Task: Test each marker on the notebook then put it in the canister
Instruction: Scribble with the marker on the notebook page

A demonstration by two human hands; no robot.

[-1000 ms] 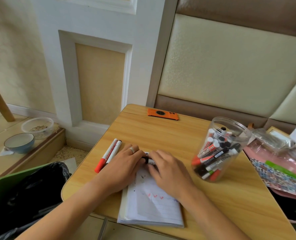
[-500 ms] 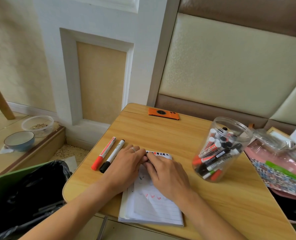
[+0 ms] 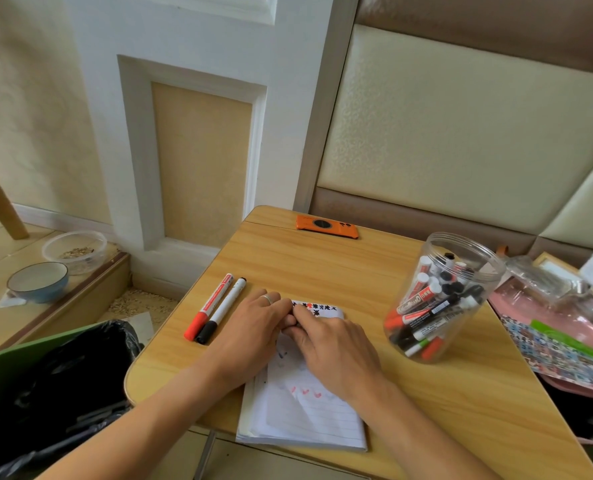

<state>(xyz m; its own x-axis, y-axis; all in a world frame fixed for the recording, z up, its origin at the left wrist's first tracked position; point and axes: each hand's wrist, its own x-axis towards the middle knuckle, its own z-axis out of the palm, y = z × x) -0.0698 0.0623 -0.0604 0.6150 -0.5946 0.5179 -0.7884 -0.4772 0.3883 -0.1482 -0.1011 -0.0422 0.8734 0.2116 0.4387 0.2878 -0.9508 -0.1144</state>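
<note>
An open lined notebook (image 3: 302,420) with red and dark test marks lies at the near edge of the wooden table (image 3: 323,268). My left hand (image 3: 253,330) and my right hand (image 3: 333,344) meet over its top. Their fingertips are curled together round a marker that they almost fully hide. A red-capped marker (image 3: 212,306) and a black-capped marker (image 3: 224,308) lie side by side on the table, left of my left hand. The clear plastic canister (image 3: 489,296) stands open to the right, holding several markers (image 3: 430,306).
An orange phone (image 3: 326,227) lies at the table's far edge. A green bin with a black bag (image 3: 63,375) stands at the lower left. A blue bowl (image 3: 37,282) and a plastic tub (image 3: 75,249) sit on the floor. Bags and packets (image 3: 558,327) crowd the right side.
My hands have closed together, covering the black-capped marker that showed between them a second ago. The two loose markers lie where they were.
</note>
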